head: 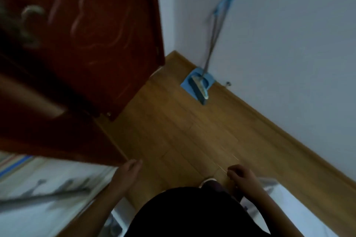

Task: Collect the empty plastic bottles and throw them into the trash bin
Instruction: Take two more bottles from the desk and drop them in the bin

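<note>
Nearest, at the bottom of the frame, the person's dark clothing fills the middle, and a shoe [209,180] just shows ahead of it on the wooden floor [173,130]. The left hand [129,169] hangs at lower left of centre, fingers loosely curved and holding nothing. The right hand [243,177], at lower right of centre, has its fingers curled further in. No object shows in it either, though blur makes that less than certain. Pale, blurred surfaces fill the lower left and lower right corners; what they are cannot be told.

Farther up, a dark red door [86,44] takes the upper left. In the corner of the room at upper centre, a blue dustpan [187,82] with a broom [201,91] stands against the white wall [289,44].

No plastic bottle and no trash bin appears anywhere in view. From that, the task looks either barely begun or between trips. With nothing in hand, finding a bottle, picking it up and carrying it to the bin all appear left to do. How many bottles, if any, are already binned cannot be told.
</note>
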`<state>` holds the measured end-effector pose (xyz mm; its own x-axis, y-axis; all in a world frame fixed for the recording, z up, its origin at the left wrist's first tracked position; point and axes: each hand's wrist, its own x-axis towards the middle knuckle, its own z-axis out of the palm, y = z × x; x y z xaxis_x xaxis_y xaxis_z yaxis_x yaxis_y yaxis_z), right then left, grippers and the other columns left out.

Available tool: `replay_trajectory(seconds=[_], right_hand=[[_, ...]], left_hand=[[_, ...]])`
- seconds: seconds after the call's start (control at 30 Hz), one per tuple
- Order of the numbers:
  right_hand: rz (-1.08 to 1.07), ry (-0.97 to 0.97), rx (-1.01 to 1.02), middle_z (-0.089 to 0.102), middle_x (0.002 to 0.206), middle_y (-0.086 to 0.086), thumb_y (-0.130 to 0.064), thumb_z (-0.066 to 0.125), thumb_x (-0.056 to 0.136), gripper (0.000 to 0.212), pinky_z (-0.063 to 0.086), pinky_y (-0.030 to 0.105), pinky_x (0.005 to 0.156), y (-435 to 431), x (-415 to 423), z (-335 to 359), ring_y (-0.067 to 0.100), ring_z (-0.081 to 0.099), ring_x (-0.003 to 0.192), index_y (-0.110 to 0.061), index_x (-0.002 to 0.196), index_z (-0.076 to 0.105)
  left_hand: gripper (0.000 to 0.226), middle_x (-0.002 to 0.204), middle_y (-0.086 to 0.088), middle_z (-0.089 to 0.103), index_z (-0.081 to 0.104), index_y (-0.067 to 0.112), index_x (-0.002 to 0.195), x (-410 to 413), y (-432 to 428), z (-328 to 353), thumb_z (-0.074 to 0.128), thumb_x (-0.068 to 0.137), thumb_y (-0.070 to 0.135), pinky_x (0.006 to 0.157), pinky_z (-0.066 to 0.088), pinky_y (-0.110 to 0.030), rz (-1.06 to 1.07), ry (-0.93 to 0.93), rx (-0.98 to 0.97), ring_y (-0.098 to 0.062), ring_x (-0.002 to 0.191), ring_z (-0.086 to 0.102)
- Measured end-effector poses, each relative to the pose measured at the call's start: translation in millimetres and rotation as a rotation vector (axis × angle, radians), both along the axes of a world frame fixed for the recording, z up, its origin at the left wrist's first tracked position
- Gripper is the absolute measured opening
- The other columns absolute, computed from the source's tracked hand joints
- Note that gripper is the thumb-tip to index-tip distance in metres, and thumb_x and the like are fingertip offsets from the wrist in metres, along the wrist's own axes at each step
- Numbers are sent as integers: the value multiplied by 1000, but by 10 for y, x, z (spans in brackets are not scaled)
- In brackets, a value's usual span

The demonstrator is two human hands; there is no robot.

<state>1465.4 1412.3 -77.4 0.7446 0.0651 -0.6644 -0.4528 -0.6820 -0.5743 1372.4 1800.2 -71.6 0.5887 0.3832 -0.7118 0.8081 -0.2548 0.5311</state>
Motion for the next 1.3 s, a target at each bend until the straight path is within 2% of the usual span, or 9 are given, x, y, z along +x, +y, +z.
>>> replay_trajectory(seconds=[0.1,0.17,0.33,0.5,0.67,0.93,1.03,1.17,1.3], right_hand=[[-168,33,8,74,88,1,-28,66,91,5,58,45,84,-506,-99,-99,19,70,82,-33,91,67],[-263,60,20,73,91,4,-25,64,93,4,57,43,84,-793,-101,-100,20,69,86,-28,92,67],[-405,70,44,74,95,3,-25,62,95,11,55,42,88,-1331,135,-46,19,69,91,-18,99,69],[-553,-23,80,73,95,-1,-24,62,95,9,56,39,85,-1766,489,104,16,69,90,-22,100,69],[-732,-33,110,73,94,0,-23,62,94,9,57,39,84,-2186,737,81,16,69,89,-21,100,69],[-1203,88,78,73,94,11,-19,57,96,11,55,41,74,-2800,862,-70,29,69,89,-13,95,67],[-1389,95,86,72,95,12,-15,54,97,12,52,34,70,-2901,810,-21,33,68,93,-16,94,66],[-1601,112,116,72,97,12,-17,54,97,14,51,34,69,-2939,635,-36,30,68,89,-12,100,67],[-1833,187,190,72,98,18,-15,56,97,13,46,33,64,-2973,416,-165,26,62,76,-8,94,67]], left_hand=[[45,122,-3,69,64,20,127,556,-280,-10,54,97,52,100,50,-44,-96,6,-26,-24,113,64],[43,122,-6,68,63,18,127,919,-490,-8,53,99,49,98,50,-42,-141,10,-24,-24,113,64],[22,112,-7,70,66,21,104,1716,-1000,50,53,101,39,95,52,-43,-254,0,6,-23,104,65],[44,115,-4,67,59,10,131,2436,-1472,70,50,102,43,75,48,-30,-397,61,34,-19,102,63],[50,119,-9,67,56,5,138,3300,-1964,-32,50,102,41,81,48,-33,-544,134,48,-22,101,63],[37,102,-6,72,68,12,104,4992,-3399,-97,46,103,43,95,52,-44,-889,164,126,-24,96,67],[34,98,-2,71,67,19,96,5431,-4168,-76,45,103,44,89,53,-42,-1137,66,158,-21,92,67],[29,94,1,71,68,20,97,5775,-5274,19,45,104,37,80,51,-38,-1377,-58,98,-20,87,68],[27,88,-2,74,68,24,84,5916,-6491,-23,51,103,32,84,53,-42,-1587,-116,41,-22,83,70]])
